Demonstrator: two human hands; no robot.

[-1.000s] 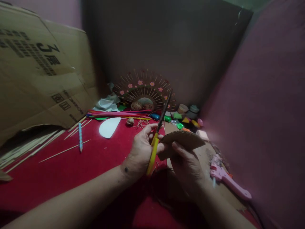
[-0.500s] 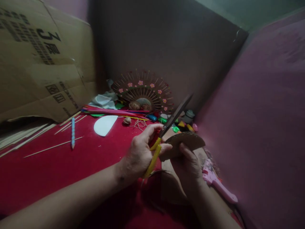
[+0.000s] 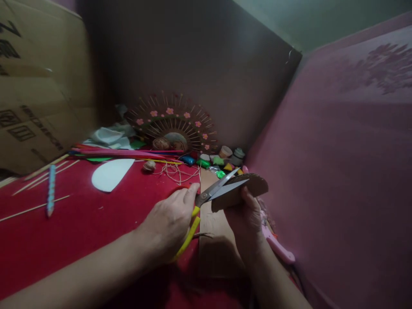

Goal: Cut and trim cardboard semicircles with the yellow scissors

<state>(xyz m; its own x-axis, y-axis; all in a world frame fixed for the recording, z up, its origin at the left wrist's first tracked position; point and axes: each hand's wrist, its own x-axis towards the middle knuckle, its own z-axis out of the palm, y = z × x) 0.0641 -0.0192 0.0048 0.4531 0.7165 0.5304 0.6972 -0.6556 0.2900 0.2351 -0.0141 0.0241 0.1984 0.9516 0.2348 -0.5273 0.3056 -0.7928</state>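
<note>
My left hand point(image 3: 172, 219) is closed around the yellow handles of a pair of scissors point(image 3: 206, 196). Their blades are parted and point up and right, reaching over the near face of a brown cardboard half-disc point(image 3: 255, 185). That piece is gripped by my right hand point(image 3: 245, 214), thumb on the near face and the other fingers mostly hidden behind it. Whether the blades touch the cardboard I cannot tell. A thin strip of cardboard point(image 3: 206, 234) lies below the scissors, over a flat brown board point(image 3: 219, 257).
A white half-disc point(image 3: 111, 175), a pencil point(image 3: 51, 189) and thin sticks point(image 3: 38, 207) lie on the red cloth point(image 3: 96, 240). Behind stand a flower-decorated fan point(image 3: 170, 118), twine and clay packets. A pink glue gun point(image 3: 280, 246) lies at right; a large carton point(image 3: 48, 86) stands left.
The scissors have swung from pointing steeply upward to leaning right over the cardboard, and their blades have opened. My right hand keeps its hold. The view has turned right.
</note>
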